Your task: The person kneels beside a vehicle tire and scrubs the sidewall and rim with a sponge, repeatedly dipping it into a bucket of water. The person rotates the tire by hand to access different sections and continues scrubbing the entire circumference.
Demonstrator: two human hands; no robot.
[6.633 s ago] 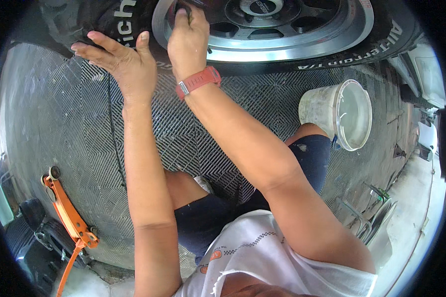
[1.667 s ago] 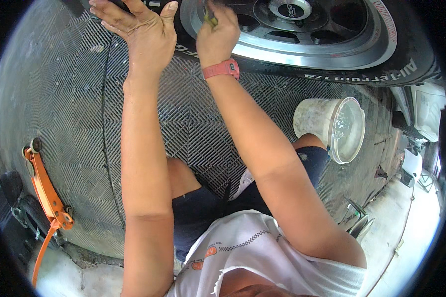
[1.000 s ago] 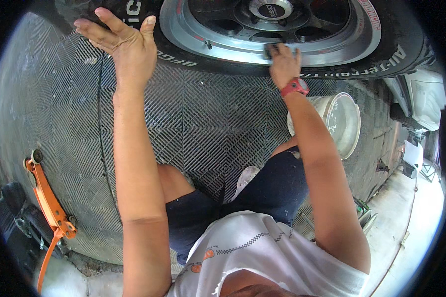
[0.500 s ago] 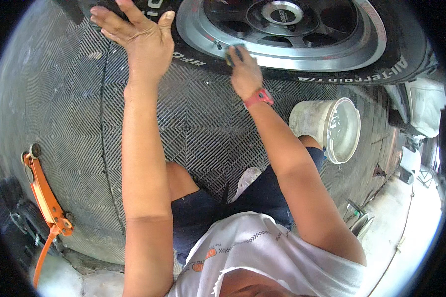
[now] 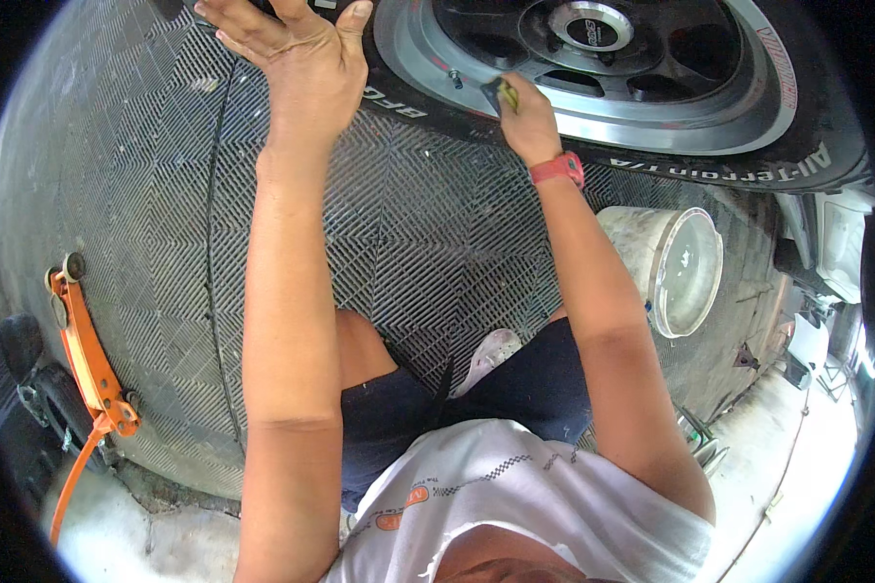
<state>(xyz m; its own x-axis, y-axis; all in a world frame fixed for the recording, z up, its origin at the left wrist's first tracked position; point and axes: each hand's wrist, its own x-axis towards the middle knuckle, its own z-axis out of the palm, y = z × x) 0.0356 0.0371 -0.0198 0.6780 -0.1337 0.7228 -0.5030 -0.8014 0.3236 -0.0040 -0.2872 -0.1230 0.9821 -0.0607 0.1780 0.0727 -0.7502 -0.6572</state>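
A large wheel fills the top of the head view: a black tire (image 5: 690, 171) with white raised lettering around a silver-lipped rim (image 5: 642, 136) with a dark center. My right hand (image 5: 532, 124), with a red watch at the wrist, is closed around a small sponge (image 5: 503, 97), dark on one side and yellow-green on the other. The sponge is at the lower left of the rim's lip, close to the valve stem (image 5: 455, 80). My left hand (image 5: 311, 73) is open with fingers spread, against the tire's left side; its fingertips run to the picture's top edge.
A whitish bucket (image 5: 635, 228) holding cloudy water stands on the right, below the tire. An orange floor jack (image 5: 89, 355) lies at the left. Dark ribbed floor tiles (image 5: 437, 223) are crossed by a black cable (image 5: 210, 262). Pale car parts (image 5: 841, 243) sit at the far right.
The view has shifted a little, so the wheel and bucket appear lower and farther right. My right hand has moved slightly right with the sponge along the rim. My left hand stays spread on the tire.
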